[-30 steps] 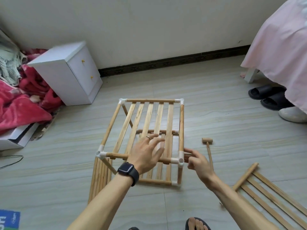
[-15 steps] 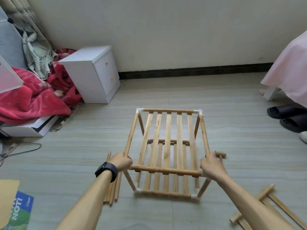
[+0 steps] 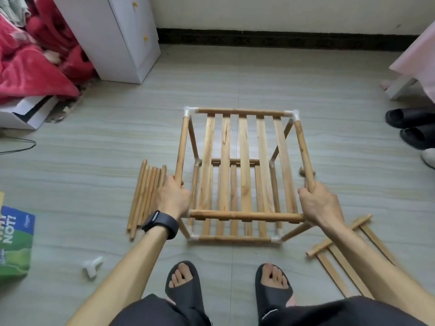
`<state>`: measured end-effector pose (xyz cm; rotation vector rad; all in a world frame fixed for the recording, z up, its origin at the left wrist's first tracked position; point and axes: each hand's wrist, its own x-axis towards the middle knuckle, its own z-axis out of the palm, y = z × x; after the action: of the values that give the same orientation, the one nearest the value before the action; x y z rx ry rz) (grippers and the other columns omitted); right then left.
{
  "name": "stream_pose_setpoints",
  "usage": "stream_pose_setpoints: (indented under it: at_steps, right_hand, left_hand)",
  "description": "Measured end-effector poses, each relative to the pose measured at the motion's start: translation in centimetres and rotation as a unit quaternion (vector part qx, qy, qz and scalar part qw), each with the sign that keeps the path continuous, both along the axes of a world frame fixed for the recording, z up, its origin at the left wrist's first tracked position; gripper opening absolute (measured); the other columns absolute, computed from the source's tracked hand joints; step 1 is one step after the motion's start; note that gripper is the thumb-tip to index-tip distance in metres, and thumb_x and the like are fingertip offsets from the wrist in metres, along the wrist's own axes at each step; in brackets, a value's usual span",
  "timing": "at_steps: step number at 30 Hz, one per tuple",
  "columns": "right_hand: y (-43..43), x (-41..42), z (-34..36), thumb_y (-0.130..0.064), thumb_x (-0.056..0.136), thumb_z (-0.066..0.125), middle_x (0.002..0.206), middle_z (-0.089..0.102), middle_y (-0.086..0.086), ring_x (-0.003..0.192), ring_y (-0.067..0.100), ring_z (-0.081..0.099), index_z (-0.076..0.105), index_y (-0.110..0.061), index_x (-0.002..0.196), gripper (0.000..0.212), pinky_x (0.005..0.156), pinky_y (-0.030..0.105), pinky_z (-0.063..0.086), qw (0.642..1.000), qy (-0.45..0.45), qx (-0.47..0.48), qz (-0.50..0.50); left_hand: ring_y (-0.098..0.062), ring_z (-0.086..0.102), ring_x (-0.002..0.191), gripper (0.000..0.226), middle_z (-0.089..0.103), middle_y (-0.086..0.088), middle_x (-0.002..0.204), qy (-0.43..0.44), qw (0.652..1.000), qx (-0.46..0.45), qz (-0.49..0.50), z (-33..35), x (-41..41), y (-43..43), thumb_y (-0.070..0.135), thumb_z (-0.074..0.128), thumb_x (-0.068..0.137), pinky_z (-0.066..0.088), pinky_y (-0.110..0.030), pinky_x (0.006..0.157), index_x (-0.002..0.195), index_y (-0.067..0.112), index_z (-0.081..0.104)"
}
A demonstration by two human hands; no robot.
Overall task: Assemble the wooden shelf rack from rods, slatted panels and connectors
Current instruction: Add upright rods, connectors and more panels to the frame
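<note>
Box-shaped rack (image 3: 223, 184) of round wooden rods (image 3: 237, 111), flat slats (image 3: 244, 147) and white corner connectors (image 3: 292, 113) stands on the smooth floor (image 3: 94, 175), the left hand (image 3: 174, 196) and right hand (image 3: 319, 205) each with fingers (image 3: 175, 182) curled round a top side rod.

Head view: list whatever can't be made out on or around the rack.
- Rack, near top corners: covered by the left hand and right hand, so any connectors there cannot be seen.
- Spare panel: partly under the right forearm, near end hidden by the shorts.
- Small wooden piece behind the right rod: mostly hidden, kind unclear.
- Bag: cut off by the left edge, print incomplete.
</note>
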<state>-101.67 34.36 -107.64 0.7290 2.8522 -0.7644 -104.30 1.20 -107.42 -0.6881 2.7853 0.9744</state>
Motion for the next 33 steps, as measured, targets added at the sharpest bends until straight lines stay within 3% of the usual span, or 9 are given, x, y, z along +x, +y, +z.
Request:
stream_pose_setpoints:
  at_steps: [4, 10, 15, 19, 21, 24, 29, 31, 33]
  right_hand:
    - [-0.4, 0.4, 0.7, -0.028, 0.096, 0.041, 0.088, 0.064, 0.011, 0.081, 0.035, 0.058, 0.057, -0.016, 0.112, 0.026, 0.069, 0.040, 0.043, 1.000, 0.000, -0.010, 0.007]
    - [-0.1, 1.2, 1.2, -0.029, 0.096, 0.039, 0.084, 0.064, 0.010, 0.074, 0.029, 0.061, 0.051, -0.015, 0.110, 0.023, 0.064, 0.039, 0.049, 0.999, -0.037, 0.015, 0.015]
    - [1.5, 2.7, 0.7, -0.041, 0.093, 0.044, 0.063, 0.064, 0.002, 0.059, 0.021, 0.062, 0.058, -0.014, 0.074, 0.036, 0.054, 0.034, 0.053, 0.992, -0.084, 0.063, 0.066]
    - [2.3, 2.6, 1.4, -0.071, 0.089, 0.037, 0.081, 0.066, -0.003, 0.076, 0.022, 0.066, 0.048, -0.021, 0.103, 0.052, 0.072, 0.043, 0.058, 0.989, -0.064, 0.105, 0.082]
    - [2.3, 0.5, 2.4, -0.068, 0.091, 0.039, 0.090, 0.063, -0.004, 0.081, 0.022, 0.064, 0.044, -0.024, 0.109, 0.048, 0.076, 0.044, 0.057, 0.993, -0.015, 0.087, 0.082]
    - [2.0, -4.5, 4.0, -0.057, 0.096, 0.045, 0.117, 0.061, 0.004, 0.103, 0.029, 0.061, 0.048, -0.016, 0.125, 0.051, 0.084, 0.042, 0.050, 0.995, 0.017, 0.044, 0.084]
    - [2.2, -13.0, 4.2, -0.053, 0.100, 0.045, 0.151, 0.047, 0.012, 0.139, 0.034, 0.042, 0.042, -0.012, 0.147, 0.063, 0.111, 0.046, 0.036, 0.996, 0.046, -0.009, 0.074]
    - [2.4, -16.2, 3.7, -0.053, 0.102, 0.042, 0.152, 0.046, 0.013, 0.141, 0.035, 0.040, 0.043, -0.013, 0.148, 0.061, 0.113, 0.046, 0.034, 0.996, 0.044, -0.018, 0.072]
    - [2.5, -19.0, 3.2, -0.051, 0.104, 0.036, 0.140, 0.057, 0.014, 0.129, 0.035, 0.051, 0.055, -0.014, 0.134, 0.051, 0.106, 0.045, 0.041, 0.996, 0.017, -0.039, 0.074]
  left_hand:
    - [-0.018, 0.051, 0.066, 0.013, 0.052, 0.000, 0.079, -0.016, 0.999, -0.043, -0.015, 1.3, 0.4, 0.6, 0.016, 0.048, 0.095, 0.032, -0.030, 0.052, 0.108, 0.019, 0.050]
    - [-0.017, 0.057, 0.072, 0.016, 0.058, -0.002, 0.085, -0.055, 0.998, 0.004, -0.039, 2.1, 2.1, 0.4, 0.019, 0.049, 0.095, 0.037, -0.028, 0.052, 0.111, 0.017, 0.050]
    - [-0.018, 0.072, 0.067, 0.020, 0.074, 0.002, 0.076, -0.137, 0.982, 0.043, -0.122, 2.7, 2.8, -1.4, 0.033, 0.052, 0.095, 0.054, -0.028, 0.052, 0.095, 0.014, 0.059]
    - [-0.012, 0.057, 0.083, 0.035, 0.061, 0.002, 0.102, -0.104, 0.984, -0.031, -0.139, 4.1, -0.5, -2.9, 0.043, 0.055, 0.095, 0.048, -0.027, 0.061, 0.114, 0.015, 0.050]
    - [-0.019, 0.056, 0.099, 0.054, 0.058, -0.002, 0.117, -0.075, 0.986, -0.050, -0.138, 4.9, -3.1, -2.9, 0.046, 0.053, 0.095, 0.049, -0.032, 0.078, 0.139, 0.015, 0.043]
    - [-0.031, 0.053, 0.122, 0.063, 0.046, -0.013, 0.142, -0.032, 0.992, -0.038, -0.112, 5.8, -7.3, -2.2, 0.051, 0.048, 0.097, 0.045, -0.043, 0.103, 0.147, 0.016, 0.037]
    - [-0.035, 0.047, 0.130, 0.057, 0.039, -0.017, 0.148, -0.005, 0.997, 0.026, -0.068, 5.4, -14.0, -1.7, 0.049, 0.040, 0.101, 0.038, -0.041, 0.105, 0.148, 0.017, 0.037]
    - [-0.034, 0.048, 0.128, 0.052, 0.046, -0.016, 0.144, -0.004, 0.997, 0.045, -0.055, 4.9, -16.7, -2.0, 0.045, 0.037, 0.103, 0.038, -0.038, 0.100, 0.143, 0.014, 0.043]
    - [-0.033, 0.051, 0.118, 0.048, 0.055, -0.015, 0.135, -0.012, 0.997, 0.050, -0.055, 4.3, -19.1, -2.0, 0.044, 0.032, 0.105, 0.036, -0.035, 0.090, 0.135, 0.012, 0.051]
